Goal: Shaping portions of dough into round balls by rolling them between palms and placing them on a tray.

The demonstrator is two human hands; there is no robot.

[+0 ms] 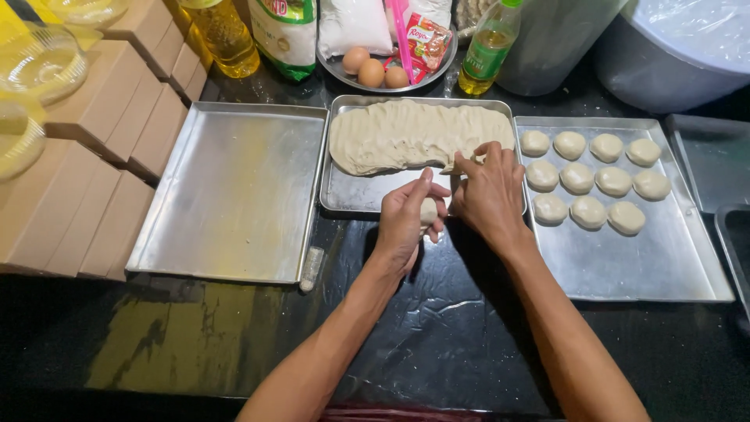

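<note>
My left hand (406,219) is curled around a small lump of pale dough (428,212) at the front edge of the middle metal tray (351,195). My right hand (488,191) pinches a bit of dough off the large flattened slab of dough (406,133) that fills the back of that tray. The two hands touch each other over the tray's front right corner. To the right, a second tray (625,266) carries several round dough pieces (578,178) in rows.
An empty metal tray (234,195) lies to the left, with brown cardboard boxes (94,156) stacked beside it. At the back stand oil bottles (223,35), a plate with three eggs (373,70), bags, and a large grey tub (672,55). The table is covered in black plastic (437,328).
</note>
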